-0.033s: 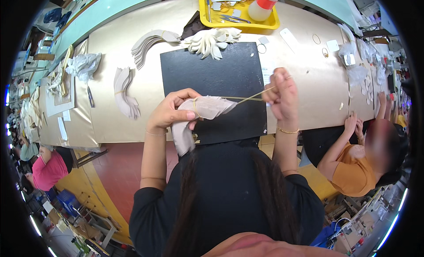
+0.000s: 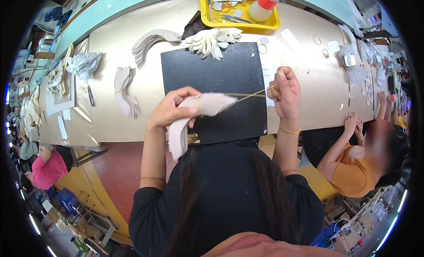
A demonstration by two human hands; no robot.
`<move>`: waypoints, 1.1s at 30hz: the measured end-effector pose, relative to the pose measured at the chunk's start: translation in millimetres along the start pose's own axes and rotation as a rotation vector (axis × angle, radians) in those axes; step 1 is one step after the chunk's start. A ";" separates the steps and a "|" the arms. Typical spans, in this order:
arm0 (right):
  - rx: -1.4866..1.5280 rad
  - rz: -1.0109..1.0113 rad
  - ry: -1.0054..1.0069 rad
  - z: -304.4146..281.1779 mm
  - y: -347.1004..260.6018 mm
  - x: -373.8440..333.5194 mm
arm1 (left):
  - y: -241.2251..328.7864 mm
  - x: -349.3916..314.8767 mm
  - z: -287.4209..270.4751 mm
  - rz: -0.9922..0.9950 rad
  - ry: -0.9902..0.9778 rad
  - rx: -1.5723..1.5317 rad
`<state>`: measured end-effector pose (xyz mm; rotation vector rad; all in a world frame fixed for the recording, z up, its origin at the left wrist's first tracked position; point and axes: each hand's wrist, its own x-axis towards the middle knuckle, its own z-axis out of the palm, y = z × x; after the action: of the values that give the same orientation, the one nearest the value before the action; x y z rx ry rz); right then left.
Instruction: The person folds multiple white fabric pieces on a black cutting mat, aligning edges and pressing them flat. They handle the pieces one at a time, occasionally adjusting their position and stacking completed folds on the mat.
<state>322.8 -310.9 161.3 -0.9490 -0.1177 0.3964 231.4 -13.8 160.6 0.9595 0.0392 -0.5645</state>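
With the fingers of the left hand (image 2: pixel 174 107) clasped around a curved stack of pale greyish-beige, soft-looking strips (image 2: pixel 212 103), thumb on the near face and fingertips over the far edge, grip firmly enough to stop the layers fanning. With the fingers of the right hand (image 2: pixel 287 93) curled tight on a thin tan elastic band (image 2: pixel 252 95), stretch it in a steady line beyond the stack's pointed end. Whether looped fully round the strips or caught only near the tip: impossible to tell. Steady the stack above the black rectangular mat (image 2: pixel 198 69), lower limb hanging past its near edge. Ease the tension gradually rather than letting the band snap, to spare the pointed tips from buckling. Check alignment against the neat wavy stack (image 2: pixel 126 91) lying at left.
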 end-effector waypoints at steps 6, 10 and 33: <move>-0.473 -0.210 0.150 3.3 17.5 -6.9 | -11.9 10.5 1.5 -0.067 0.271 1.020; -0.378 -0.349 0.432 -19.6 21.5 26.8 | -7.9 11.5 -6.1 -0.098 0.038 0.424; -1.688 -0.136 0.453 -81.7 25.0 42.4 | 52.8 79.5 -97.0 0.037 0.288 1.538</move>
<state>377.0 -344.5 90.3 -2.6441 -0.0840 -0.1706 345.0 50.7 122.3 2.5261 -0.1869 -0.3455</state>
